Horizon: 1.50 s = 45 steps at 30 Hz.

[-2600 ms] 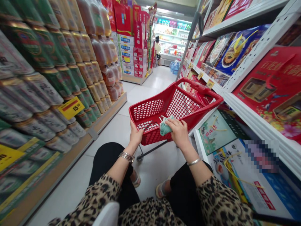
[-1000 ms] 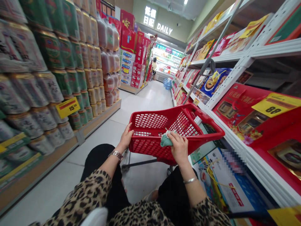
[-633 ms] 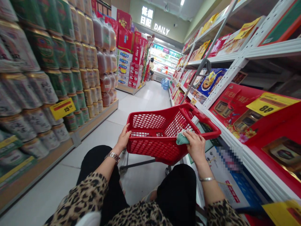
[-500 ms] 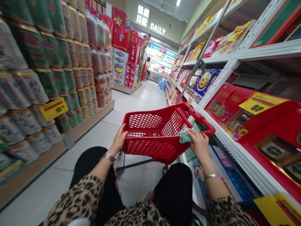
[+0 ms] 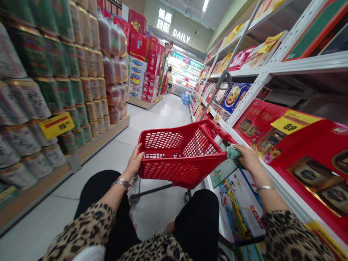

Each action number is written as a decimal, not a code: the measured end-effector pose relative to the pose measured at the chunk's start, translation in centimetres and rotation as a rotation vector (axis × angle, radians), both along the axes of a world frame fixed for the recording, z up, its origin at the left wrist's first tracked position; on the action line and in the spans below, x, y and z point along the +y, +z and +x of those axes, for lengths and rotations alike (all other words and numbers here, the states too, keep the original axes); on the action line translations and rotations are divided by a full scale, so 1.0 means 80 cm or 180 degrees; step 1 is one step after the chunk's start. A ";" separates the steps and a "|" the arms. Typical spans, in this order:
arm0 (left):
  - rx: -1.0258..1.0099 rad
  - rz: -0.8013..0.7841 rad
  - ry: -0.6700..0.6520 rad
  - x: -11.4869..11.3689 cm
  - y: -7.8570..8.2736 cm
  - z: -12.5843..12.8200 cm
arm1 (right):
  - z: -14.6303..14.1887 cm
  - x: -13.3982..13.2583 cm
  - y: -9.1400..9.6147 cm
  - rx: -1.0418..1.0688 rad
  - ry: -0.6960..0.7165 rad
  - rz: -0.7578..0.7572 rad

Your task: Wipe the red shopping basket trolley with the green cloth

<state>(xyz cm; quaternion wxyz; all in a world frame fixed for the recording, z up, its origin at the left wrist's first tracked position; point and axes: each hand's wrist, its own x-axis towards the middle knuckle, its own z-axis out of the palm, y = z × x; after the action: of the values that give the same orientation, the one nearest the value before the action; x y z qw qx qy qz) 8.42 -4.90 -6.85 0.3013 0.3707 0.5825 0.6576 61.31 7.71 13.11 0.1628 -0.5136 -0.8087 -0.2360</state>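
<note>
Left hand [image 5: 134,163]: clenched on the left rim of the basket, at 11 o'clock; a metal wristwatch [image 5: 121,184] on the wrist.
Right hand [image 5: 248,159]: grasping a teal cloth [image 5: 233,153] against the basket's right corner, at 1 o'clock; a silver bangle [image 5: 265,187] on the wrist.
Basket: a red plastic shopping basket [image 5: 168,170] on a wheeled metal frame [image 5: 149,190], at 12 o'clock, between both hands.
Left aisle: stacked drink cans [image 5: 65,90], at 10 o'clock.
Right aisle: white shelving [image 5: 299,61] with red gift boxes [image 5: 252,123], at 2 o'clock.

DAILY on lit wall sign [image 5: 181,36], 15 on left price tag [image 5: 56,125], 88 on right price tag [image 5: 295,122]
</note>
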 end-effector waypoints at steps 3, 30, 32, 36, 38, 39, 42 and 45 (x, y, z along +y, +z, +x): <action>-0.0066 0.0032 0.0007 0.001 -0.002 0.001 | -0.009 0.004 -0.005 -0.0040 0.0277 -0.0111; 0.0089 0.0103 -0.0070 -0.008 0.003 0.013 | -0.339 -0.138 -0.172 0.0390 0.1959 0.0565; 0.0144 0.0131 -0.0055 -0.009 0.004 0.013 | -0.367 -0.149 -0.175 0.0353 0.2132 0.0576; 0.0234 0.0163 -0.0034 -0.010 0.004 0.011 | -0.412 -0.165 -0.178 0.0202 0.2358 0.0513; 0.0258 0.0197 -0.0068 -0.011 0.003 0.008 | -0.423 -0.169 -0.179 0.0155 0.2341 0.0416; 0.0270 0.0204 -0.0074 -0.011 0.003 0.007 | -0.425 -0.169 -0.179 0.0143 0.2323 0.0377; 0.0287 0.0174 -0.0056 -0.013 0.002 0.005 | -0.416 -0.165 -0.178 0.0127 0.2315 0.0329; 0.0258 0.0163 -0.0049 -0.015 0.001 0.006 | -0.390 -0.157 -0.172 0.0161 0.2252 0.0350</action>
<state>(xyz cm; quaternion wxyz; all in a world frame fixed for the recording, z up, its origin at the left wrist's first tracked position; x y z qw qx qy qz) 8.88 -6.06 -6.76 0.2729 0.4090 0.5744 0.6544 30.08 -4.84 -0.65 0.2818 -0.1980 -0.9183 -0.1954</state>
